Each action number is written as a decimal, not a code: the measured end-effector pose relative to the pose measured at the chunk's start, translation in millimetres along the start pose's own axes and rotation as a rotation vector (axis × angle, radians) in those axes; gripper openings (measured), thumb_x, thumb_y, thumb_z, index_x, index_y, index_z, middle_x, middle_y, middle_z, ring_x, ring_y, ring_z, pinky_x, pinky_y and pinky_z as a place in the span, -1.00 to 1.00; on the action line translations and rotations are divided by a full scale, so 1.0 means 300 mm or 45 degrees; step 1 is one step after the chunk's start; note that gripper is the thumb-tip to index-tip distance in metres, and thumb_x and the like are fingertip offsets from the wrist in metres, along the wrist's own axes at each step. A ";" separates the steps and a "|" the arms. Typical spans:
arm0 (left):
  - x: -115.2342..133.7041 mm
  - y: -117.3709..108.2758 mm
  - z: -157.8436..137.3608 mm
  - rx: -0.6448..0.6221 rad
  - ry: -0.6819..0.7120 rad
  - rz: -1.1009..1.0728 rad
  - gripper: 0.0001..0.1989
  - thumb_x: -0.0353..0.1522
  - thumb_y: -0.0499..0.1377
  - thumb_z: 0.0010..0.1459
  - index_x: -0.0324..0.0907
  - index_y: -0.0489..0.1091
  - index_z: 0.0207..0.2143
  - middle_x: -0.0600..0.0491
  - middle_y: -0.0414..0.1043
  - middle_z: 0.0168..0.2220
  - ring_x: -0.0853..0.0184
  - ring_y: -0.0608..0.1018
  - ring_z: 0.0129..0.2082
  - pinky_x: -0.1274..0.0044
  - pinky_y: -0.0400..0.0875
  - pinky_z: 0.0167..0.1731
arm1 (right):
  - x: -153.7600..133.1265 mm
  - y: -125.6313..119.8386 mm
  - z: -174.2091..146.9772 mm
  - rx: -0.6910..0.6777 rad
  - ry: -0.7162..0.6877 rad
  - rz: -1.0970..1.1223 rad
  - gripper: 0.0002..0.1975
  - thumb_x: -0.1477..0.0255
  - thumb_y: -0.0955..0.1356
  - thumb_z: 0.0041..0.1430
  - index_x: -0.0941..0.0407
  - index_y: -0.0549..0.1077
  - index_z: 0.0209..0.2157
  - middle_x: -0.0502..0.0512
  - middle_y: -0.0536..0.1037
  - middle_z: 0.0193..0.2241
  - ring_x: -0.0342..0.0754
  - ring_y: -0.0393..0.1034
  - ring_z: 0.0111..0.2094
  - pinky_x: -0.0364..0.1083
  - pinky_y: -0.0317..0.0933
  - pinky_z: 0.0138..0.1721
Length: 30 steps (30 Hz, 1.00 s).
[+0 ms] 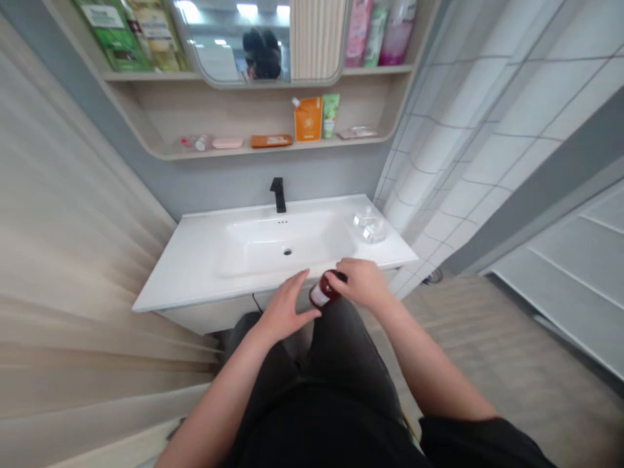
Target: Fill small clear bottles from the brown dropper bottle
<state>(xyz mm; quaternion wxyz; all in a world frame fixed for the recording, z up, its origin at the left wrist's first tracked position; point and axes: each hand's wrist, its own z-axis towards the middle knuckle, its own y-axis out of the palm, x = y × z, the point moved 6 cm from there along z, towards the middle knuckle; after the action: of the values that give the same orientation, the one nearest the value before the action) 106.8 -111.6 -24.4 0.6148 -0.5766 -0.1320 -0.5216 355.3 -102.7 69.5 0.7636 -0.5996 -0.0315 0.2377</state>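
The bottle (322, 292) was dark red-brown with a white label, its writing too small to read; print on the orange pouch (308, 119) and the green tube (330, 115) on the shelf (166, 153) was likewise illegible. The right hand (361, 282) curled over the bottle's dark cap end, gripping it. The left hand (285, 308), fingers loosely spread, cupped the bottle's base, just before the sink's (195, 260) front edge.
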 end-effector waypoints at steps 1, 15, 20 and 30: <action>-0.033 -0.035 0.008 0.030 -0.004 0.060 -0.08 -0.01 0.55 0.39 0.02 0.38 0.67 -0.25 0.39 0.67 -0.17 0.43 0.68 -0.09 0.29 0.70 | 0.087 -0.028 0.001 0.039 0.080 -0.034 -0.50 0.06 0.38 0.66 0.06 0.65 -0.32 0.21 0.72 -0.27 0.10 0.54 -0.26 0.01 0.14 -0.23; -0.620 -0.623 -0.024 0.241 -0.624 0.976 -0.39 -0.04 0.10 0.56 -0.23 0.64 0.35 -0.29 0.65 0.44 -0.18 0.59 0.44 0.07 0.44 0.54 | 0.832 -0.178 0.059 0.238 0.800 -0.244 -0.57 0.02 0.43 0.61 0.14 0.63 -0.07 0.41 0.71 -0.10 0.25 0.54 -0.11 0.09 0.26 -0.06; -0.649 -0.597 -0.032 0.219 -0.678 1.049 -0.36 0.00 0.09 0.58 -0.22 0.69 0.33 -0.32 0.67 0.42 -0.26 0.58 0.46 -0.02 0.45 0.48 | 0.867 -0.126 0.055 0.437 0.879 -0.173 -0.53 -0.01 0.37 0.64 0.14 0.61 -0.01 0.45 0.70 -0.03 0.27 0.52 -0.06 0.10 0.30 -0.02; -0.641 -0.590 -0.037 0.226 -0.677 1.057 -0.31 0.02 0.04 0.60 -0.27 0.71 0.32 -0.32 0.69 0.41 -0.23 0.60 0.45 0.04 0.46 0.49 | 0.854 -0.101 -0.124 0.825 0.989 0.014 -0.51 0.01 0.22 0.60 0.07 0.53 0.15 0.42 0.69 0.07 0.31 0.58 0.03 0.20 0.41 0.10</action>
<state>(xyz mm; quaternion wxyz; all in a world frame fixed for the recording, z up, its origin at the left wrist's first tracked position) -119.6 10.1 -73.6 0.7623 -0.6389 -0.0873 -0.0546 604.2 -38.6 26.6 0.8645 -0.3762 0.3335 -0.0015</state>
